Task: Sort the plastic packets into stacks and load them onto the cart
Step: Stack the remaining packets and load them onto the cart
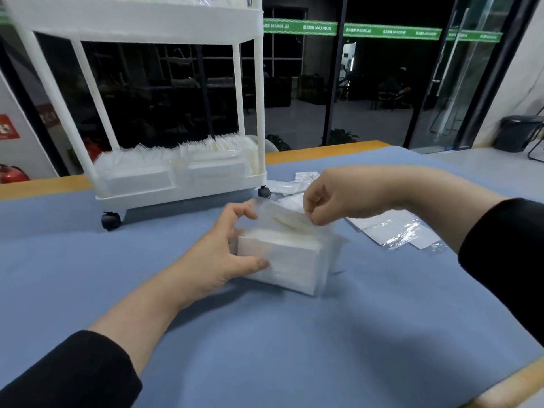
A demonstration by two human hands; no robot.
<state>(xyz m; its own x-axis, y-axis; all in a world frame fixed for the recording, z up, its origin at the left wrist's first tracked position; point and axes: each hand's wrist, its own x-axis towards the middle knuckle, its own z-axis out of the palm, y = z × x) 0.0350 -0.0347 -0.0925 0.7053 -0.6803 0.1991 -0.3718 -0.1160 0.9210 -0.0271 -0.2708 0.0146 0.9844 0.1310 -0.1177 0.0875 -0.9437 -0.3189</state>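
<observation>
Both my hands are on a stack of white plastic packets, with the loaded cart just behind it.

From my headset view, the white cart (141, 178) stands on black casters on the blue table cover (265, 348), its bottom tray packed with upright white packets and its top tray only partly in frame. In front of it the stack of packets (282, 260) sits on the cover as a pale, soft-edged block of thin clear-wrapped sheets. My left hand (217, 257) clasps its left end, thumb across the near face and fingers curled over the far side. My right hand (332, 198) hovers above the stack, pinching the top packet (279, 216) by its upper edge, tilted up. A few loose packets (394, 228) lie flat to the right, near the stack.
</observation>
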